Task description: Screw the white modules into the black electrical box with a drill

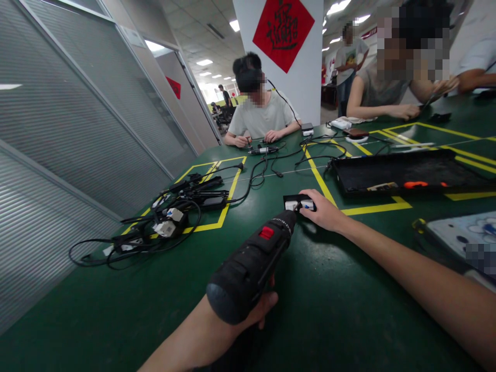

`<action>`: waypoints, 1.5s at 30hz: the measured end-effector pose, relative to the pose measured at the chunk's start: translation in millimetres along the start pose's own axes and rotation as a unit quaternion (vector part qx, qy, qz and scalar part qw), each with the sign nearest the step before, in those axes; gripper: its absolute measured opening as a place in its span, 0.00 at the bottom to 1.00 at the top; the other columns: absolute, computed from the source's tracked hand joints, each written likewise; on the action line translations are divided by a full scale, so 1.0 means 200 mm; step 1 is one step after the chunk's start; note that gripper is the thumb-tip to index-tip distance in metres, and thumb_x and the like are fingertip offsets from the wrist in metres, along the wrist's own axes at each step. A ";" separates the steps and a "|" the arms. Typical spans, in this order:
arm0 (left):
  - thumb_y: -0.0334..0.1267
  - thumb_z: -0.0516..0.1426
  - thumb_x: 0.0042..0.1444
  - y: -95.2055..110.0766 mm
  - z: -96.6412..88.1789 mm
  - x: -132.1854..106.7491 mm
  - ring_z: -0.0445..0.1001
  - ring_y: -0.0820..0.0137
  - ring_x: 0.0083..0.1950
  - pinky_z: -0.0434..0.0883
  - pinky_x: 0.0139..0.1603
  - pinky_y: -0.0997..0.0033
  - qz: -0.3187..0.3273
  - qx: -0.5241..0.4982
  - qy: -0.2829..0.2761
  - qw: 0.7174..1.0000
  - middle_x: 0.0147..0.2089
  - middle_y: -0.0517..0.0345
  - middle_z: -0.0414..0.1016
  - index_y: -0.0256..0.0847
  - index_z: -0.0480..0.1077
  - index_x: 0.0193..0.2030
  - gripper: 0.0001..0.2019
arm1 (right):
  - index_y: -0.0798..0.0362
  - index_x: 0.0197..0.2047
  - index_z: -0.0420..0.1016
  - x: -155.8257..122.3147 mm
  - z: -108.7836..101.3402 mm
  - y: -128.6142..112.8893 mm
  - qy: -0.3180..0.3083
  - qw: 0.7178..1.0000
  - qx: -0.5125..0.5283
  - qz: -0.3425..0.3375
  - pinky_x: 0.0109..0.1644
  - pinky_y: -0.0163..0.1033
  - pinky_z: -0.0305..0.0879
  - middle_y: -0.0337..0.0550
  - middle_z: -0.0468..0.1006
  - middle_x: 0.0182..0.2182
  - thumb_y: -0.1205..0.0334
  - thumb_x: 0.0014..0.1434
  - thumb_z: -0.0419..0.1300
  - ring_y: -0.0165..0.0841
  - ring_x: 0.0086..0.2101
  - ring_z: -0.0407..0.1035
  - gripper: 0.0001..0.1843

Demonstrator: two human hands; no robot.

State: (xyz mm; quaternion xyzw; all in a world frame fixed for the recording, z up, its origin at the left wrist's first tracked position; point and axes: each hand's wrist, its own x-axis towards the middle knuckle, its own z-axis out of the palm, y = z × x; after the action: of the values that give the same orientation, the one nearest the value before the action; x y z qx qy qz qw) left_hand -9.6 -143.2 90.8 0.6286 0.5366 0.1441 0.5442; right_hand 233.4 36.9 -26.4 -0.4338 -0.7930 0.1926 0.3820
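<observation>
A black cordless drill (251,263) with a red switch is gripped in my left hand (258,312), whose fingers are mostly hidden under the drill body. Its nose points forward and its bit reaches a small black-and-white part (291,205) on the green table. From the right, my right hand (320,211) holds that part, thumb in front and fingers behind. A bit of blue shows on the part's white face. Whether the bit touches a screw there is hidden by the drill's chuck.
Power strips and tangled black cables (174,212) lie at the left within yellow tape. A black tray (403,173) with orange pieces stands at the right, a patterned pouch (465,232) nearer. Loose cables cross the far middle. Two people work across the green table (127,315).
</observation>
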 end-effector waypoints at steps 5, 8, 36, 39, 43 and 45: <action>0.48 0.53 0.58 0.02 0.00 0.01 0.65 0.72 0.31 0.68 0.36 0.66 -0.009 0.026 -0.012 1.000 0.29 0.61 0.64 0.38 0.63 0.38 0.13 | 0.52 0.53 0.63 0.00 0.00 0.00 0.000 1.000 0.011 -0.002 0.51 0.42 0.61 0.46 0.66 0.46 0.62 0.57 0.59 0.37 0.43 0.65 0.21; 0.48 0.54 0.57 0.01 0.00 0.01 0.65 0.72 0.31 0.68 0.36 0.66 -0.012 0.024 -0.015 1.000 0.30 0.61 0.65 0.38 0.63 0.39 0.14 | 0.51 0.54 0.63 0.00 0.01 0.01 0.005 1.000 0.014 0.000 0.51 0.41 0.61 0.45 0.66 0.46 0.62 0.57 0.59 0.37 0.44 0.65 0.21; 0.46 0.53 0.59 0.01 0.00 0.01 0.66 0.72 0.29 0.67 0.34 0.68 0.006 0.021 0.003 1.000 0.28 0.61 0.65 0.38 0.64 0.39 0.12 | 0.51 0.53 0.64 0.00 0.01 0.01 0.004 1.000 0.019 0.000 0.52 0.42 0.60 0.44 0.66 0.46 0.63 0.56 0.60 0.36 0.44 0.65 0.21; 0.46 0.53 0.58 0.01 0.00 0.01 0.66 0.73 0.29 0.68 0.34 0.68 0.011 0.010 0.005 1.000 0.31 0.60 0.67 0.38 0.64 0.40 0.12 | 0.51 0.53 0.64 0.00 0.01 0.01 0.001 1.000 0.020 0.001 0.52 0.42 0.60 0.45 0.66 0.46 0.62 0.56 0.60 0.37 0.43 0.65 0.21; 0.47 0.53 0.58 0.01 0.01 0.00 0.66 0.73 0.29 0.68 0.35 0.66 0.005 -0.001 -0.002 1.000 0.32 0.59 0.67 0.38 0.64 0.43 0.14 | 0.51 0.53 0.64 0.00 0.01 0.01 0.002 1.000 0.020 0.005 0.51 0.42 0.61 0.44 0.66 0.47 0.62 0.56 0.59 0.37 0.43 0.65 0.21; 0.47 0.54 0.58 0.00 0.01 0.00 0.67 0.72 0.30 0.68 0.36 0.66 0.001 -0.007 -0.002 1.000 0.31 0.59 0.67 0.38 0.63 0.45 0.15 | 0.51 0.54 0.64 0.00 0.01 0.01 0.005 1.000 0.020 0.003 0.51 0.43 0.61 0.45 0.66 0.47 0.62 0.56 0.59 0.37 0.43 0.65 0.21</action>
State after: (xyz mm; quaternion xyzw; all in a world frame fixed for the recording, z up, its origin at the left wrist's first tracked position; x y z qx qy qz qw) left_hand -7.8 -143.3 90.9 0.6253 0.5339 0.1473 0.5498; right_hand 232.9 39.1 -29.5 -0.4292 -0.7860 0.2072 0.3939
